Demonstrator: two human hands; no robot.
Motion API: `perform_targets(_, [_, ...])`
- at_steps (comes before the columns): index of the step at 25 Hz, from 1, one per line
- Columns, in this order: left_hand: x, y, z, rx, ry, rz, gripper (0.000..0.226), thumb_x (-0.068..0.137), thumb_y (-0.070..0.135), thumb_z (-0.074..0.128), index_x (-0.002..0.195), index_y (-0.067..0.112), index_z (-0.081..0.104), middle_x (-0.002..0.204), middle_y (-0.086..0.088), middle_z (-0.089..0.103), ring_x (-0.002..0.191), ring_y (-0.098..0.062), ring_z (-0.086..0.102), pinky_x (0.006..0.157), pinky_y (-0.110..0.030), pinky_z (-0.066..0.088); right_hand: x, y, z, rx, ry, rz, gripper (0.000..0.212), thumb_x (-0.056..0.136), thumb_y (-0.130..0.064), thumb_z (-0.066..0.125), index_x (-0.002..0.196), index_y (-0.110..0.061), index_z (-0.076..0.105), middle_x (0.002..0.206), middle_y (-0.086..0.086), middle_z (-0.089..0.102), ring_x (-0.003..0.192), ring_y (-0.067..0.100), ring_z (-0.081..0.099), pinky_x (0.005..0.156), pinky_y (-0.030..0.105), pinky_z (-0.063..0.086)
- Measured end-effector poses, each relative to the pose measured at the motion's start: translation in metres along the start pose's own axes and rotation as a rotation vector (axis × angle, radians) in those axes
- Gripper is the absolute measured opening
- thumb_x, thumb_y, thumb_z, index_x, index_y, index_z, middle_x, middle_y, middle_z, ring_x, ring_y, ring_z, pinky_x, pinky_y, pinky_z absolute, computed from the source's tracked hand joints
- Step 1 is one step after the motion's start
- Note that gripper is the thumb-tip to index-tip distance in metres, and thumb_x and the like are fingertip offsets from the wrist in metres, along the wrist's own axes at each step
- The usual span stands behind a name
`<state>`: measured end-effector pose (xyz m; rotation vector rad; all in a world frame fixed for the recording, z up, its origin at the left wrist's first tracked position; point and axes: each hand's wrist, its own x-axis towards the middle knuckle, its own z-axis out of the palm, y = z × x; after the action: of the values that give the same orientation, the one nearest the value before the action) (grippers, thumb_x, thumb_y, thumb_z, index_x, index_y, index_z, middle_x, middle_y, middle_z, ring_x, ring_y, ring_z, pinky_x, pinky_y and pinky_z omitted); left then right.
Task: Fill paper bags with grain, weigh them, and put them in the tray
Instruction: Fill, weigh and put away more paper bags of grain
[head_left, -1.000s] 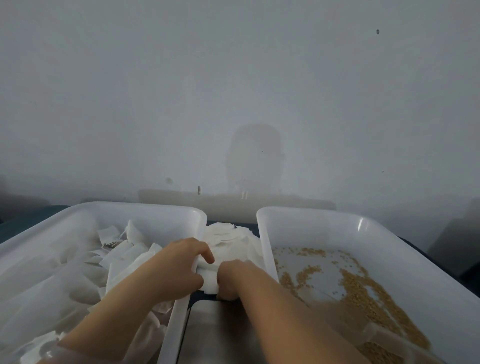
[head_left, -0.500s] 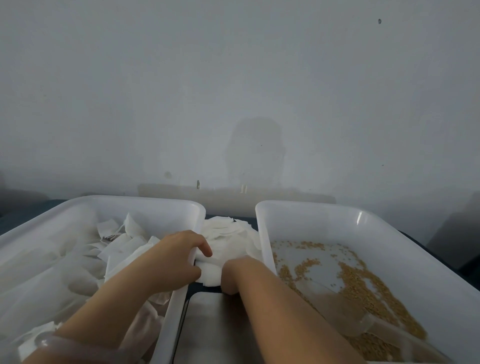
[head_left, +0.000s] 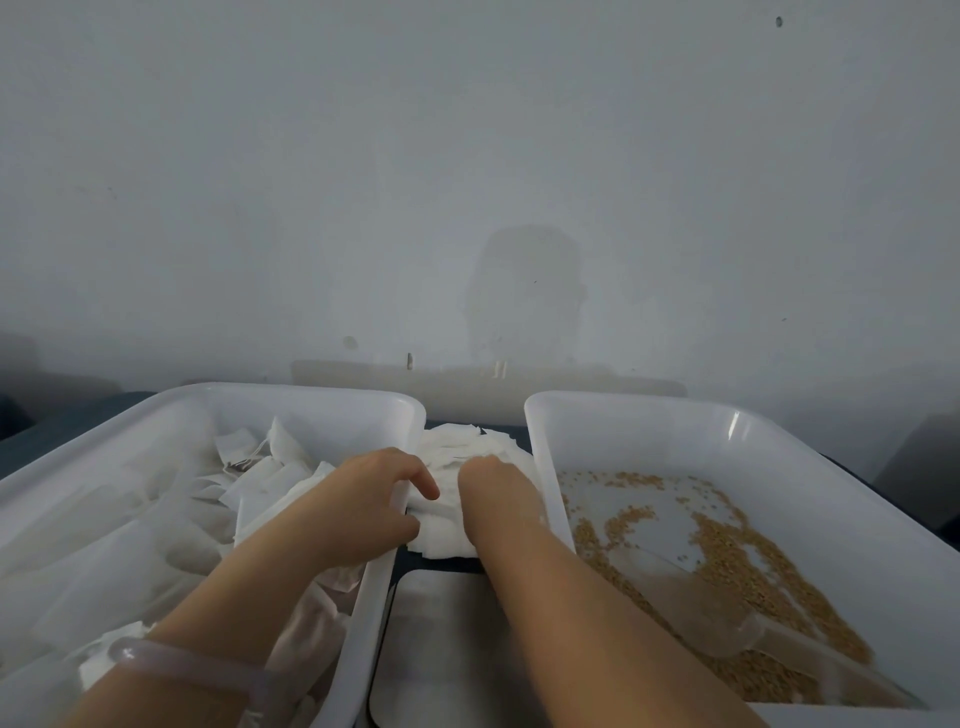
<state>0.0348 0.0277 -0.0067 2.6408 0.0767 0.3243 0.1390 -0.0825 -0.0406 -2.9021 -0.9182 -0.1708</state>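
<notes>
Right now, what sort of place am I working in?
Probably a small packing bench by a bare wall: a grain tray with a scoop, a bag tray, and what looks like a scale between them.

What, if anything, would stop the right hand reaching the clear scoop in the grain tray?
Likely nothing, so yes. The right hand is at the stack of paper bags, right beside the grain tray; the scoop lies uncovered on the grain, open space above.
</notes>
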Motion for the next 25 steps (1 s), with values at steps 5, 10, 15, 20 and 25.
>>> perform_targets(5, [0.001,0.000,0.003,0.031,0.035,0.023,0.027,0.083,0.015,0.059,0.106,0.029,0.060,0.113,0.012,0.055,0.097,-0.004,0.044,0.080,-0.015,0.031,-0.008,-0.006,-0.017,-0.010,0.097,0.023,0.037,0.090,0.002,0.049,0.126,0.006,0.041,0.117,0.017,0.058,0.104,0.027,0.060,0.073,0.028,0.042])
perform_targets(10, [0.002,0.004,0.007,-0.026,0.109,0.017,0.026,0.095,0.035,0.046,0.117,0.023,0.054,0.109,0.016,0.052,0.102,-0.005,0.046,0.082,-0.017,0.031,-0.027,0.027,-0.085,0.429,0.124,0.123,0.012,0.089,-0.003,0.052,0.080,-0.006,0.058,0.082,0.013,0.061,0.080,0.028,0.068,0.055,0.024,0.045])
perform_targets(15, [-0.004,0.026,0.000,-0.175,0.302,0.301,0.063,0.082,0.057,0.056,0.136,0.038,0.030,0.129,0.031,0.033,0.124,0.005,0.028,0.101,-0.013,0.025,-0.074,0.072,-0.083,1.486,-0.128,0.175,0.009,0.086,-0.004,0.061,0.086,0.001,0.068,0.074,0.014,0.068,0.055,0.020,0.065,0.048,0.026,0.053])
perform_targets(20, [-0.009,0.046,0.011,0.075,0.144,0.586,0.094,0.067,0.062,0.067,0.139,0.053,0.007,0.148,0.033,0.001,0.134,0.015,0.002,0.106,-0.001,0.004,-0.079,0.071,-0.062,1.735,-0.289,0.163,0.011,0.082,-0.008,0.060,0.079,-0.001,0.069,0.057,0.008,0.060,0.041,0.014,0.052,0.035,0.021,0.041])
perform_targets(25, [-0.003,0.042,0.020,-0.159,0.324,0.411,0.025,0.090,0.015,0.060,0.066,0.025,0.061,0.064,0.012,0.060,0.063,-0.005,0.048,0.062,-0.014,0.038,-0.077,0.071,-0.056,1.727,-0.319,0.156,0.039,0.069,-0.026,0.067,0.100,-0.003,0.063,0.063,0.008,0.064,0.046,0.014,0.058,0.039,0.020,0.045])
